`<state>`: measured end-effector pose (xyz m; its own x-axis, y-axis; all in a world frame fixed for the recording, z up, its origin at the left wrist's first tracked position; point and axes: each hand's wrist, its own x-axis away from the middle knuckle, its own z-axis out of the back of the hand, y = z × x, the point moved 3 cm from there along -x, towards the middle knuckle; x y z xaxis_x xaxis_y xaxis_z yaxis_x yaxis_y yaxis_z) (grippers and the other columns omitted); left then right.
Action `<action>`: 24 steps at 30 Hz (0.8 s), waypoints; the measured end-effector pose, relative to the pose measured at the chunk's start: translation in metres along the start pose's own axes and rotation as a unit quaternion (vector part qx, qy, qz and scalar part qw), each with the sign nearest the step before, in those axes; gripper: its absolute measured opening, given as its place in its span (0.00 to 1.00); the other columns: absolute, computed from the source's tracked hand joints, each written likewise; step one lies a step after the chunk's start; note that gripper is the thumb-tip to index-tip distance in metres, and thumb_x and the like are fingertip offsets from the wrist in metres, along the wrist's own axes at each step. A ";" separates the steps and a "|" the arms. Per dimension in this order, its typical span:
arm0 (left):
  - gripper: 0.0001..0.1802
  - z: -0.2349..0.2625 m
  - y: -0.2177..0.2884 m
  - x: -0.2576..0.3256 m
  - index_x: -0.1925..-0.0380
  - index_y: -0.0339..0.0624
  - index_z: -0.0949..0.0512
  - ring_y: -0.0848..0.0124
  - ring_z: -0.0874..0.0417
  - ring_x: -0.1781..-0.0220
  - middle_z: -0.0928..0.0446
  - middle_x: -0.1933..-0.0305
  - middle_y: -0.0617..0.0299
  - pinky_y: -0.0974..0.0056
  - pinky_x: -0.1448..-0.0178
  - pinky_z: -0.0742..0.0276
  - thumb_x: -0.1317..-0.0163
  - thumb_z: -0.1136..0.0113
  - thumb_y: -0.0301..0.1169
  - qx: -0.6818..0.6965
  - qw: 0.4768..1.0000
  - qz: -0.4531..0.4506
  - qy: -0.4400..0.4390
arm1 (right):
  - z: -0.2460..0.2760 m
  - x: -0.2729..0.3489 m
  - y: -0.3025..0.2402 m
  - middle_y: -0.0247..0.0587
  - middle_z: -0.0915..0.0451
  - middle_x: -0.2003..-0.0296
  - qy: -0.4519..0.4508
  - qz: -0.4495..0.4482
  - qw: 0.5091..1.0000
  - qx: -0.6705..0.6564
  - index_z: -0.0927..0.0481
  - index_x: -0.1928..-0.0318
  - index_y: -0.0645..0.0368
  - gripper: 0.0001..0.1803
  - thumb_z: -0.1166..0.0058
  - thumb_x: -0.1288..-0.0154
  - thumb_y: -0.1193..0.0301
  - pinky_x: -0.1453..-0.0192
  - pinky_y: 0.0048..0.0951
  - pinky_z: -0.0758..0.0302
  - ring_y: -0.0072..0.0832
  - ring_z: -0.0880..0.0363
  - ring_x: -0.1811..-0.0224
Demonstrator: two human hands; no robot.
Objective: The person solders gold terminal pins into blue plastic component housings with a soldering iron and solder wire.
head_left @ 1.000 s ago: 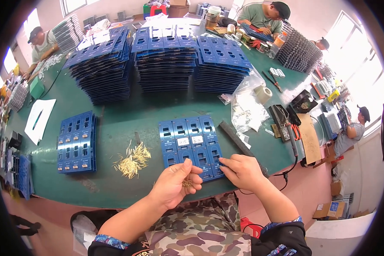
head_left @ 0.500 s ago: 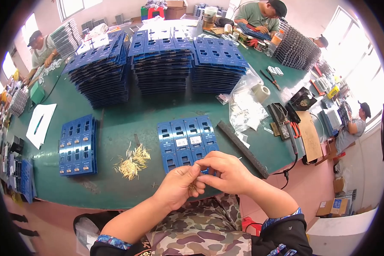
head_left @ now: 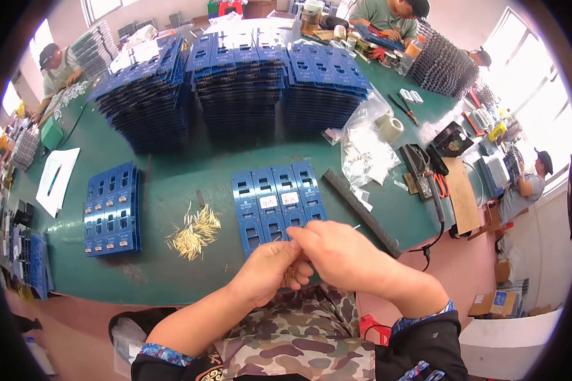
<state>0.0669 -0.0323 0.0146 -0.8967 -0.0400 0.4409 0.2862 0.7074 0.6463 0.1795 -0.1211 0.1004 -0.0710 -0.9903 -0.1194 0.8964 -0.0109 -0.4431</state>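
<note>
- Closest on my feed is the left hand (head_left: 268, 273), fingers curled into a loose cup around a few gold pins (head_left: 290, 272). My guess is it's holding them like that as a mini supply.
- The right hand (head_left: 346, 254) arches over, fingertips bunched against the left thumb. Looks like a pinch, but I can't tell what's between the tips, if anything.
- Just past them I've got the blue panel (head_left: 279, 214) flat on the green tabletop (head_left: 165, 174), straight in front of the body, probably so both hands get at it easily. It's glossy, split into narrow repeating units with rectangular cutouts, plus two white labels mid-panel. The hands hide its lower right from me.
- Left of that, well apart, is the pin pile (head_left: 196, 236): thin, shiny, pointing every which way. I reckon it's there to suit the left hand.
- Further left, a short board stack (head_left: 111, 209) with small pale connectors, likely parked aside to free up the middle.
- A dark bar (head_left: 362, 213) slants along the panel's right. No clue why.
- Way back, I see three tall stacks (head_left: 235, 89) of blue boards, presumably kept there for elbow room.
</note>
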 end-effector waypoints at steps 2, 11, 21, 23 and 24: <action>0.22 0.000 0.005 0.002 0.57 0.37 0.22 0.73 0.18 0.68 0.18 0.68 0.60 0.69 0.64 0.21 0.27 0.50 0.47 0.030 1.000 -0.001 0.005 | 0.005 -0.002 0.007 0.51 0.23 0.65 -0.006 -0.020 0.999 -0.036 0.23 0.49 0.67 0.18 0.51 0.40 0.78 0.58 0.42 0.23 0.48 0.21 0.62; 0.17 0.013 0.027 0.011 0.46 0.26 0.32 0.55 0.17 0.48 0.23 0.48 0.42 0.59 0.42 0.18 0.35 0.55 0.17 0.111 0.985 -0.081 0.109 | -0.007 0.024 0.085 0.42 0.22 0.67 0.074 -0.217 0.946 -0.231 0.20 0.60 0.64 0.06 0.43 0.37 0.76 0.59 0.31 0.24 0.33 0.20 0.65; 0.17 0.015 0.028 0.010 0.46 0.25 0.32 0.54 0.19 0.44 0.24 0.46 0.41 0.59 0.39 0.19 0.36 0.54 0.15 0.115 0.979 -0.115 0.125 | -0.018 0.025 0.100 0.34 0.21 0.70 0.069 -0.331 0.896 -0.289 0.21 0.64 0.64 0.04 0.42 0.36 0.76 0.60 0.25 0.25 0.21 0.24 0.68; 0.16 0.014 0.031 0.009 0.46 0.26 0.31 0.54 0.19 0.44 0.24 0.45 0.41 0.60 0.39 0.19 0.35 0.52 0.16 0.109 0.983 -0.106 0.105 | -0.021 0.023 0.102 0.37 0.22 0.69 0.115 -0.235 0.942 -0.210 0.20 0.64 0.64 0.05 0.42 0.37 0.74 0.59 0.28 0.25 0.28 0.22 0.66; 0.16 0.014 0.031 0.009 0.46 0.26 0.31 0.54 0.19 0.44 0.24 0.45 0.41 0.60 0.39 0.19 0.35 0.52 0.16 0.107 0.983 -0.107 0.104 | -0.019 0.022 0.097 0.41 0.23 0.67 0.156 -0.136 0.970 -0.129 0.20 0.64 0.63 0.06 0.41 0.37 0.73 0.57 0.32 0.25 0.35 0.21 0.64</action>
<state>0.0632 -0.0009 0.0302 -0.8339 -0.3315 0.4412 0.0008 0.7987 0.6017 0.2564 -0.1413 0.0376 -0.4552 -0.8648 -0.2120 0.6897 -0.1918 -0.6983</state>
